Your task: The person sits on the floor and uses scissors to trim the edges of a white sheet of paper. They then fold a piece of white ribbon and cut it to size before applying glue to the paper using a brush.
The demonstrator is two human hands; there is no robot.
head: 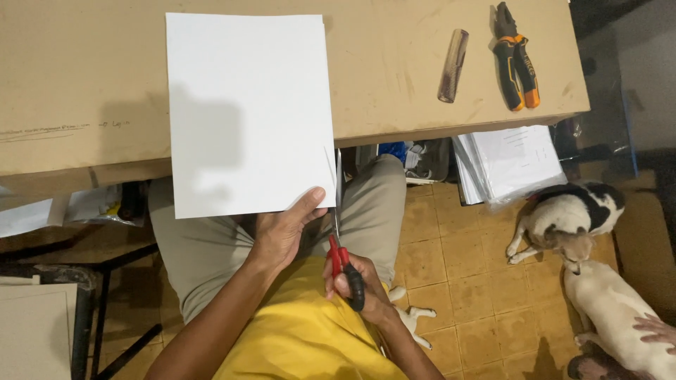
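1. While the left hand (282, 232) pinches the lower right corner of the white paper sheet (250, 112), thumb on top, I see the sheet lying smooth, matte and rectangular, half on the tabletop and half jutting over its near edge above the lap.
2. The right hand (359, 285) is closed round the red-and-black plastic handles of the scissors (339, 232); the thin steel blades point up along the sheet's right edge, where a short slit shows (I can't tell how far the blades are parted).
3. The table (84, 84) is flat brown board, scuffed, with faint pencil marks at left.
4. On it, well apart from the paper, lie a brown ribbed comb (453, 65) and orange-and-black pliers (515, 60).
5. Below, the floor is worn ochre tiles (451, 281); a stack of white papers (508, 162) sits under the table's edge.
6. Two dogs (570, 218), short-coated, white with dark and tan patches, stand at right.
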